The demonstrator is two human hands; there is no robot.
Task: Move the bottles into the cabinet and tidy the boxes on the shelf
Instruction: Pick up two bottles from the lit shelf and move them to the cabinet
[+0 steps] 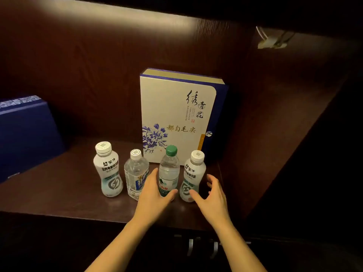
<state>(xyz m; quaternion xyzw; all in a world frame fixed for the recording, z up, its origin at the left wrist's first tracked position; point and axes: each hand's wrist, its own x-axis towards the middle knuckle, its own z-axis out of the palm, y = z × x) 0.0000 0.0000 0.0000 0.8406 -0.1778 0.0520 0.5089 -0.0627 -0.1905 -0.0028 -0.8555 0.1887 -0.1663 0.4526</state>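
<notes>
Four bottles stand in a row on the dark wooden shelf point(64, 195). From the left they are a white drink bottle point(108, 173), a clear water bottle with a white cap point(135, 169), a clear water bottle with a green cap point(169, 169) and a second white drink bottle point(194, 171). My left hand point(155, 197) wraps the lower part of the green-capped bottle, fingers on its left and thumb across its front. My right hand point(213, 199) is open around the right white bottle, its thumb at the bottle's base and its fingers spread apart on the right.
A tall white and blue gift box point(176, 110) stands upright right behind the bottles. A dark blue box point(25, 138) leans at the shelf's left end. The cabinet's side wall rises close on the right. Metal handles point(202, 246) show below the shelf's front edge.
</notes>
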